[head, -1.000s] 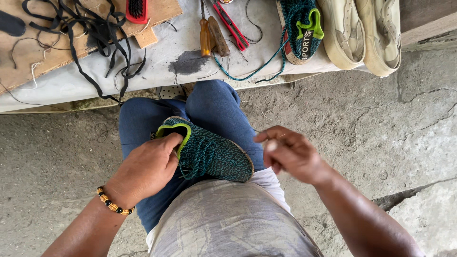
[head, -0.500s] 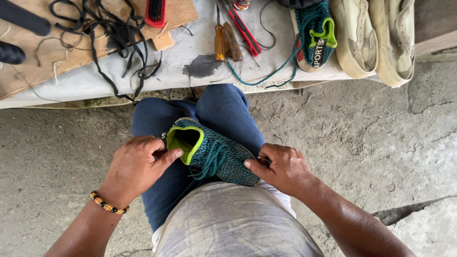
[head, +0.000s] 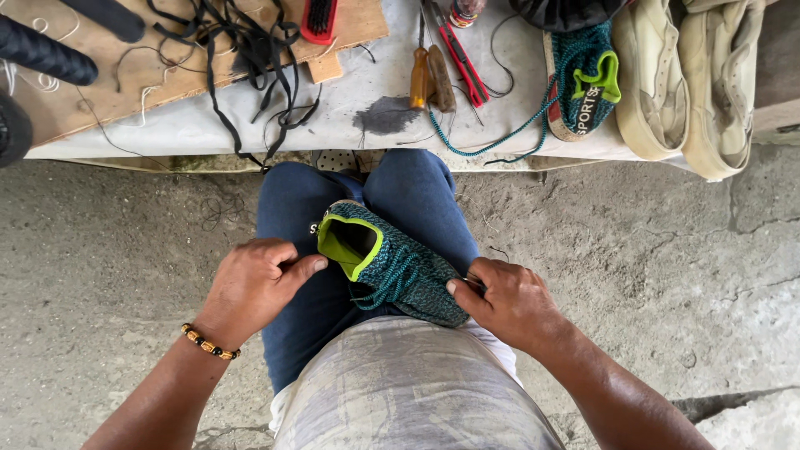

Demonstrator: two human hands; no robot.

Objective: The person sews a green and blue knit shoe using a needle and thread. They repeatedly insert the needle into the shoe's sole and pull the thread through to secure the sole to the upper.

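Note:
A teal knit shoe [head: 408, 271] with a lime-green collar lies across my lap on blue jeans, heel pointing away from me to the left. My left hand [head: 250, 287], with a bead bracelet at the wrist, is curled beside the heel, and its thumb presses the lime collar. My right hand [head: 510, 302] grips the toe end, fingers folded over it. The teal laces hang loose over the middle of the shoe.
A low table [head: 250, 129] spans the top. On it are a wooden board [head: 358, 21] with black straps [head: 250, 50], a red brush [head: 319, 18], wooden-handled tools [head: 429, 79], a red cutter [head: 462, 62], a matching teal shoe [head: 583, 79] and cream shoes [head: 692, 75]. Cracked concrete floor lies around.
My right hand came down from mid-air onto the toe of the shoe. My left hand slid off the heel towards the left, only the thumb staying on the collar.

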